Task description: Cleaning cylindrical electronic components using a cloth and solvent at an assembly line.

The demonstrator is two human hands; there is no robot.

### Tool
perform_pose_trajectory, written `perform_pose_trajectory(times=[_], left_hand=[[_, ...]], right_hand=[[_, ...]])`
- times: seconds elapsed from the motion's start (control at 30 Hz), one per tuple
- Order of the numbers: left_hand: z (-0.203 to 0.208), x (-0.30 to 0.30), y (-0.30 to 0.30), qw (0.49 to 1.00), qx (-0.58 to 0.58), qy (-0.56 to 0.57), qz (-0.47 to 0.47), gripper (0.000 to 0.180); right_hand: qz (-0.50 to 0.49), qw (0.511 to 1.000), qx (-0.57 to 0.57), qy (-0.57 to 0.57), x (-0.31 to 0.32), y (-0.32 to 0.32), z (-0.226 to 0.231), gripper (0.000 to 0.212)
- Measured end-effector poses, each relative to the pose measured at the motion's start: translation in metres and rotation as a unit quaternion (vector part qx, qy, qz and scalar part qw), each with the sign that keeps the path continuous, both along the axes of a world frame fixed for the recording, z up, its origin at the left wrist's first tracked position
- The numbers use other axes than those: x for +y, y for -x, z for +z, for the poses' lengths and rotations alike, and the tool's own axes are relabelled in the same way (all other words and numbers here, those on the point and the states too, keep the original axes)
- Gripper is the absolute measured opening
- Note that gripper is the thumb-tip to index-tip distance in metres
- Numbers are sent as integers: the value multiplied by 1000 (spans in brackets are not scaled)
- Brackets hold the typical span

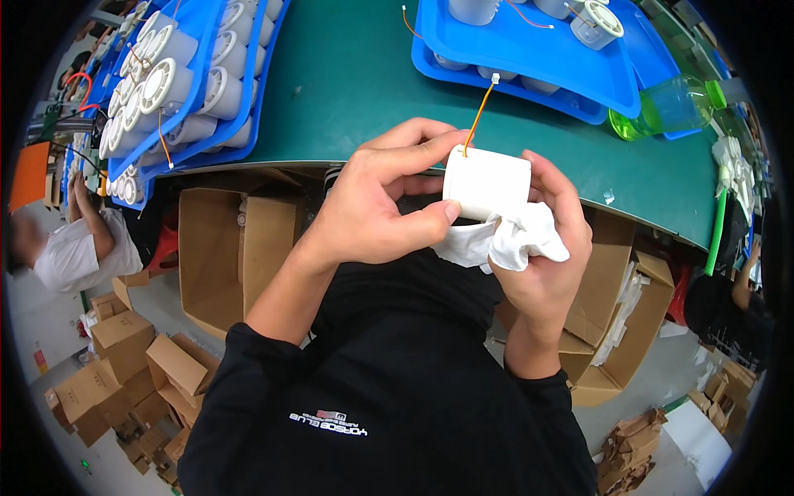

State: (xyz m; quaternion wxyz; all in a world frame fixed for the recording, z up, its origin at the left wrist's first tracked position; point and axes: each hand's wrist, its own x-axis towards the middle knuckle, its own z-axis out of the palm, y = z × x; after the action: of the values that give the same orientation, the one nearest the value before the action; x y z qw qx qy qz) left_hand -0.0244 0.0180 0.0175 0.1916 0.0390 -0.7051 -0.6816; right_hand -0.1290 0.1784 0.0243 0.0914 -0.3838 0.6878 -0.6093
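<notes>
Between my two hands, just off the bench's front edge, is a white cylindrical housing (488,183) lying on its side. A thin orange, red and dark cable with a small white plug (495,78) rises from its left end. My left hand (385,194) grips that end, thumb below and fingers behind. My right hand (550,256) is closed round a crumpled white cloth (529,236), its fingers behind the housing's right end. The cloth hangs against the housing's underside. Part of the right fingers is hidden by the housing and cloth.
Stacked blue trays (194,107) of similar white housings stand at the left. More blue trays (529,50) sit at the far right, beside a green bottle (666,107). The green bench top (347,74) lies ahead. Cardboard boxes (211,256) stand below; co-workers (91,240) are at both sides.
</notes>
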Motion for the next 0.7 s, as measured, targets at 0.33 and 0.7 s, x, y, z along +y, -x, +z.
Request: perform_pose_trajectory(times=[0.33, 0.7], left_hand=[[1, -2, -2, 1000, -19, -24, -7, 55], [4, -1, -4, 1000, -20, -4, -11, 57]], right_hand=[[5, 1000, -1, 1, 0, -1, -3, 66], [9, 997, -61, -41, 4, -6, 3, 60]])
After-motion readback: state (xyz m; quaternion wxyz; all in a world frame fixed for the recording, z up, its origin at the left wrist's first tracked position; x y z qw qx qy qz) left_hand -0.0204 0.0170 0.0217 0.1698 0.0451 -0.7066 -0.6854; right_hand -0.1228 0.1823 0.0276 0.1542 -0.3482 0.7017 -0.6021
